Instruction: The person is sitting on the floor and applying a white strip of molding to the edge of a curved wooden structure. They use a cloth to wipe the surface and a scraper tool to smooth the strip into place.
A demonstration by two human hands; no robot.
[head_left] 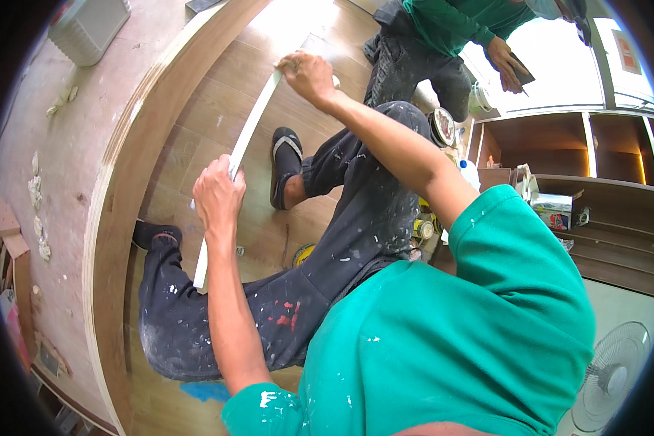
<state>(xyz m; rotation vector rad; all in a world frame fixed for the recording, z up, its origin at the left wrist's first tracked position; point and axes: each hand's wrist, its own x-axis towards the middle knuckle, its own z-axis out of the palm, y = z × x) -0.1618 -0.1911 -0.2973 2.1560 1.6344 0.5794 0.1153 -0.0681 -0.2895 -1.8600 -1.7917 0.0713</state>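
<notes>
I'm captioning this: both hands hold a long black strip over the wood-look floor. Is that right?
The colour is wrong: the head view shows a long white strip. The left hand and right hand do hold it over the wood-look floor.

On my feed I see a long, narrow white strip [255, 120], straight and held aslant just right of the wooden panel [134, 152], apart from it and roughly alongside; its far tip and a middle stretch are covered.
</notes>
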